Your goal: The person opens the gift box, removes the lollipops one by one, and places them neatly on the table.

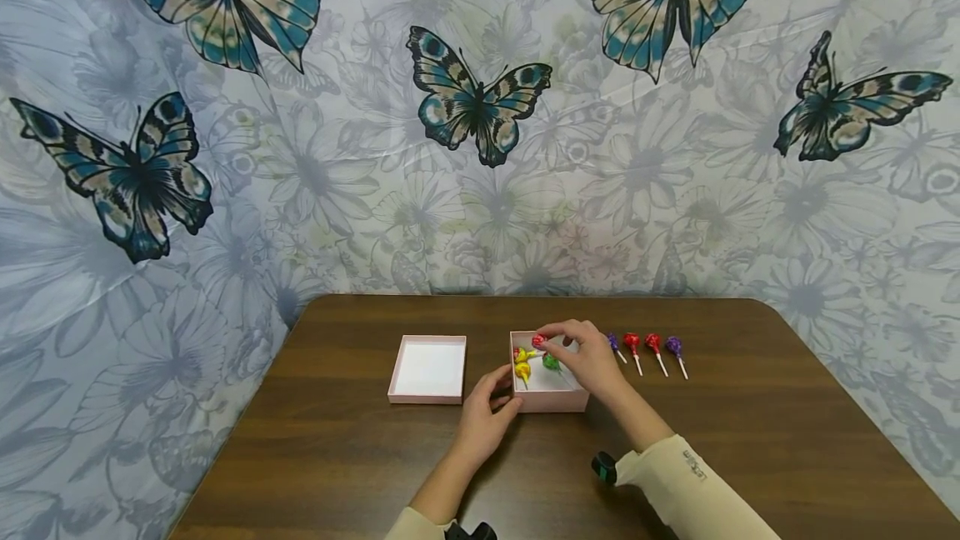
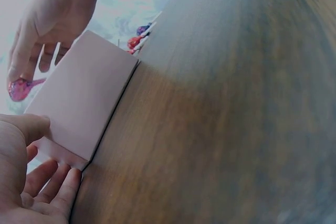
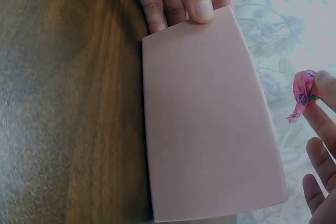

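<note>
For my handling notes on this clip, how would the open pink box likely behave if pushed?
The pink box is probably stiff, since its walls look flat and its edges crisp. It seems unlikely to tip, being wider than tall and sitting flat on the table. The yellow lollipops lying inside might shift if it slides.

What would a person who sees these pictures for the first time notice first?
Most likely the large teal-and-black butterflies on the pale floral backdrop behind the table. Next, perhaps, the red lollipop which the right hand pinches over the open pink box, while the left hand holds its near left corner.
</note>
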Demonstrator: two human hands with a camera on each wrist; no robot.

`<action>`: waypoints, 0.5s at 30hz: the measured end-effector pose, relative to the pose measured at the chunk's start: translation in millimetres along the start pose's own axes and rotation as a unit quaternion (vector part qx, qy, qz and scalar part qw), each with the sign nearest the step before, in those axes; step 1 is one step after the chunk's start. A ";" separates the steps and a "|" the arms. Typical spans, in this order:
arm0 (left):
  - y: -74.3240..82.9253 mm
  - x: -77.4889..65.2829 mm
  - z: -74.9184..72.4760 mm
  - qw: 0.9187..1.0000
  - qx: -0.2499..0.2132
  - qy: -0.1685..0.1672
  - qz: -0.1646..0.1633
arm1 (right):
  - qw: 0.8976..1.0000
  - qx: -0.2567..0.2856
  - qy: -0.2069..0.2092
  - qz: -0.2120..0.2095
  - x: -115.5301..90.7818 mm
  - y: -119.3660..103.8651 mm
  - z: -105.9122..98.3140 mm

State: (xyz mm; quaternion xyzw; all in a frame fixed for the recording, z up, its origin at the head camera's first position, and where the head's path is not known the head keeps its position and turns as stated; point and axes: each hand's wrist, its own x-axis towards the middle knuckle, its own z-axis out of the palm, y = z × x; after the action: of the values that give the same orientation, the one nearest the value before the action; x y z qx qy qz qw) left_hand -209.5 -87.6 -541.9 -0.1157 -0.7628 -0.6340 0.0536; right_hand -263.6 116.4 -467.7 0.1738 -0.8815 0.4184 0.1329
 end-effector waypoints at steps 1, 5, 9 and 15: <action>0.1 -0.3 0.3 1.000 0.003 -0.001 0.004 | 1.000 0.000 0.004 0.000 -0.4 -0.4 -1.4; 0.7 -0.8 1.5 1.000 0.013 -0.001 0.010 | 1.000 0.012 0.025 0.013 -2.4 -0.4 -9.3; -0.2 -0.5 2.3 1.000 0.010 0.002 0.015 | 0.999 0.014 0.045 0.027 -5.4 3.3 -19.1; -2.6 -0.4 2.3 1.000 0.010 0.006 0.008 | 0.997 -0.014 0.072 0.023 -9.4 17.1 -35.5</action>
State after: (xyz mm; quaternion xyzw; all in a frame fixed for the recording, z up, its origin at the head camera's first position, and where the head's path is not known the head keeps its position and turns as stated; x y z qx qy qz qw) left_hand -209.6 -85.8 -544.9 -0.1176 -0.7678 -0.6265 0.0649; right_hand -259.1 156.1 -461.4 0.1210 -0.8791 0.4206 0.1888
